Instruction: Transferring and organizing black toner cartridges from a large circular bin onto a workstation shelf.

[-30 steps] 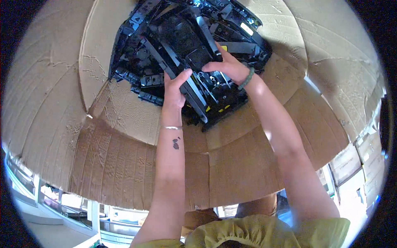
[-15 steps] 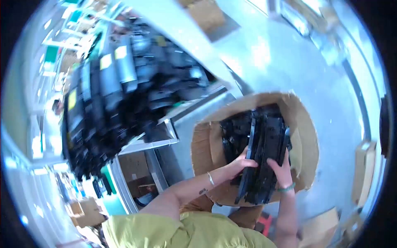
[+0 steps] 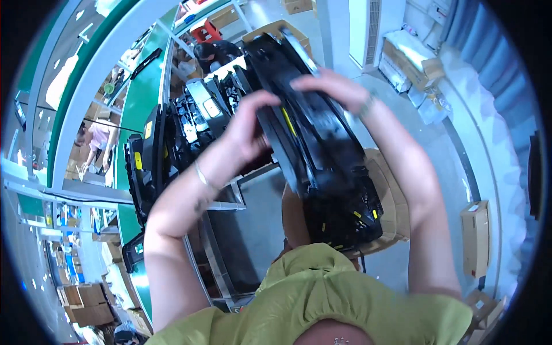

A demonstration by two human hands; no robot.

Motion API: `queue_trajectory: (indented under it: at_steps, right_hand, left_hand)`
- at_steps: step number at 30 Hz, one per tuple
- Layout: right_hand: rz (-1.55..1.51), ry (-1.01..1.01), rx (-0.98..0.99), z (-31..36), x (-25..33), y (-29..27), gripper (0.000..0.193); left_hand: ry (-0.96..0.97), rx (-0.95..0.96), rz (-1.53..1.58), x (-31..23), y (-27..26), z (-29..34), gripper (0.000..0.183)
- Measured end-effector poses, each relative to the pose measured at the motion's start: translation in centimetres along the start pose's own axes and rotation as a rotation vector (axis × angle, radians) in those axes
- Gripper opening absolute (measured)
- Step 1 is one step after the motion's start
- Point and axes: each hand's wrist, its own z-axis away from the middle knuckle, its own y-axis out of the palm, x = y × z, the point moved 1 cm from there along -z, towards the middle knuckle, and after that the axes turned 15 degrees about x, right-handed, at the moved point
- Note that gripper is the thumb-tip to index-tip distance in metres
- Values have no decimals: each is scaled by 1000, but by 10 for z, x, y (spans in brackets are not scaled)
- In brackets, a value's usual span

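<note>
My left hand (image 3: 248,127) and my right hand (image 3: 338,89) grip a stack of long black plastic panels (image 3: 313,126) from its two sides. The stack is raised and tilted, with a yellow strip along one panel, and it is partly blurred by motion. Below its near end, an open cardboard box (image 3: 397,198) contains more black plastic parts (image 3: 345,221) with small yellow labels. Left of my left hand, a row of similar black parts (image 3: 156,152), some yellow-labelled, lies along the workbench. What the panels belong to I cannot make out.
A long green bench surface (image 3: 144,89) runs along the left. Beyond the row, a person in dark clothing (image 3: 215,53) is near a red object (image 3: 205,31). Cardboard boxes stand at the lower left (image 3: 86,302) and on the right (image 3: 475,238). Grey bench legs (image 3: 215,259) rise beside me.
Both hands have lifted the black panels up and out of the cardboard box, away from me. My view has swung, so the box now appears lower and the bench row nearer the hands.
</note>
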Motion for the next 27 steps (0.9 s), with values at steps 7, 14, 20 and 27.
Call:
queue_trajectory:
  at_steps: [7, 14, 20, 27]
  right_hand:
    - [92, 298, -46, -134, -31, -63, 45]
    - [489, 417, -185, -154, -51, -67, 76]
    - [890, 492, -399, -168, -53, -52, 78]
    - [663, 511, -297, -148, -82, -82, 79]
  left_hand:
    - [-242, -195, -516, -73, -89, -62, 38]
    - [-346, -424, -991, -85, -84, -55, 95]
    - [-345, -398, -1630, -92, -99, -55, 91]
    - [149, -484, -2228, -67, -96, -78, 64]
